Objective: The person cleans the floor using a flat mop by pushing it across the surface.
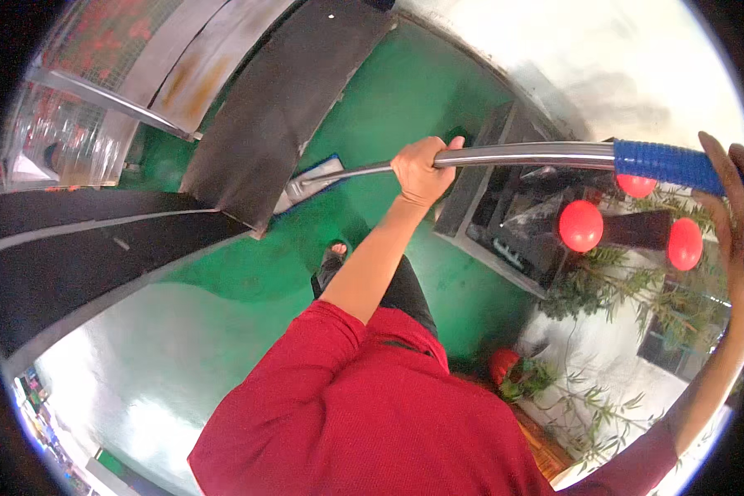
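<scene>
A flat mop reaches across the view, its pale head with a blue edge (316,183) lying on the green floor beside a dark panel. My left hand (422,171) is closed around the mop's metal pole (529,155), partway along it. At the far right, my right hand (726,186) grips the end of the pole at its ribbed blue sleeve (665,164). Part of that hand is cut off by the dark rim of the picture.
Dark panels (281,107) stand at the left and beyond the mop head. To the right sits a dark cabinet (504,223), with red balls (581,226) and leafy plants (612,281) near it. A pale wall (603,58) rises behind. My foot (332,258) is on the green floor (223,331).
</scene>
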`<state>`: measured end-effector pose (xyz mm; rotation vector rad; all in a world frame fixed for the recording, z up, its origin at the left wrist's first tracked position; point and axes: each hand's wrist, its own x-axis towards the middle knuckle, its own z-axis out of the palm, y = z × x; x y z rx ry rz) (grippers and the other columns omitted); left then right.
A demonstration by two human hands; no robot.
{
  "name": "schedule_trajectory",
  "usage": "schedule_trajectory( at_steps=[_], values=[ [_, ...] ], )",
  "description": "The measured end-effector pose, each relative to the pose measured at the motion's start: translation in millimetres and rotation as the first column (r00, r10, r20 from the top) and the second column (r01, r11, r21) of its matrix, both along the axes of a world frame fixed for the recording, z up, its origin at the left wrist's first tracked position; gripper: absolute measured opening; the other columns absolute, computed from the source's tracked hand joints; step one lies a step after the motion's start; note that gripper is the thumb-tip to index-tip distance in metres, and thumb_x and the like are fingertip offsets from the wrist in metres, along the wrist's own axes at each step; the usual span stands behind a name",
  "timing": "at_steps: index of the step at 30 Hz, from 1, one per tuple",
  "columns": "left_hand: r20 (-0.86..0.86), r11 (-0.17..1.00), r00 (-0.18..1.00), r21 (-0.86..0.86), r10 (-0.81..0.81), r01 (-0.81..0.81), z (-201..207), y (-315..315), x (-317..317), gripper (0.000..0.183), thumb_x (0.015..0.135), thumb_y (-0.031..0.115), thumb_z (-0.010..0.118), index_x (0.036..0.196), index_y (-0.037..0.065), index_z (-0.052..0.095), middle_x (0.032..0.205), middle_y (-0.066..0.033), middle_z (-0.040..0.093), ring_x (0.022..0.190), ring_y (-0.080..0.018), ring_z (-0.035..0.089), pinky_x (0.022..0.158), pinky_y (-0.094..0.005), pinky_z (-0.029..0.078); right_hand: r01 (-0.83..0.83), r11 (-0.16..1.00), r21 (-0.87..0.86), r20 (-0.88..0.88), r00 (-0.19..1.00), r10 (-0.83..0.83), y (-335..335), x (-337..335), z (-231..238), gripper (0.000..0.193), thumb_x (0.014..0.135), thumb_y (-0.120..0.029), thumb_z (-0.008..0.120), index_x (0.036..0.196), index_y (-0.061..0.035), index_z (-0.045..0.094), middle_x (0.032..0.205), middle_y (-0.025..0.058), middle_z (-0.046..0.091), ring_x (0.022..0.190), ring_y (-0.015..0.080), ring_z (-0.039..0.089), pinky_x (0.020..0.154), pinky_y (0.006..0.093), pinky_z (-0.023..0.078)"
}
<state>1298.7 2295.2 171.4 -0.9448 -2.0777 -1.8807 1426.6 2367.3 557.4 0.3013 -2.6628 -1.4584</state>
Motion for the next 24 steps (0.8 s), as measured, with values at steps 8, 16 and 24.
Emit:
schedule_trajectory(
  at_steps=[8, 16, 24],
  values=[
    [-0.155, 0.992, 0.981, 0.033, -0.117, 0.124, -27, 140, -28, 0.035, 0.070, 0.016, 0.062, 0.046, 0.008, 0.038, 0.042, -0.0079, 0.039, 0.036, -0.0252, 0.041, 0.036, -0.0328, 0.032, 0.493, 0.810, -0.319, 0.110, 0.868, -0.485, 109, 7, -30, 0.043, 0.063, -0.022, 0.065, 0.101, -0.0034, 0.055, 0.076, 0.0094, 0.049, 0.068, 0.0268, 0.048, 0.062, 0.0371, 0.038],
    [-0.185, 0.979, 0.962, 0.009, -0.199, 0.204, -37, 273, -34, 0.036, 0.069, 0.017, 0.062, 0.046, 0.009, 0.036, 0.042, -0.0073, 0.039, 0.037, -0.0254, 0.042, 0.037, -0.0336, 0.032, 0.574, 0.743, -0.344, 0.115, 0.811, -0.573, 215, 9, -42, 0.043, 0.063, -0.021, 0.066, 0.101, -0.0030, 0.055, 0.074, 0.0084, 0.049, 0.066, 0.0248, 0.049, 0.059, 0.0361, 0.038],
    [-0.188, 0.898, 0.881, -0.016, -0.434, 0.439, -47, 412, -68, 0.032, 0.070, 0.018, 0.059, 0.046, 0.009, 0.039, 0.045, -0.0098, 0.042, 0.039, -0.0285, 0.044, 0.038, -0.0358, 0.034, 0.695, 0.645, -0.317, 0.092, 0.700, -0.709, 303, -5, -59, 0.048, 0.060, -0.022, 0.070, 0.104, -0.0078, 0.056, 0.075, 0.0060, 0.050, 0.067, 0.0224, 0.051, 0.060, 0.0337, 0.041]
  ],
)
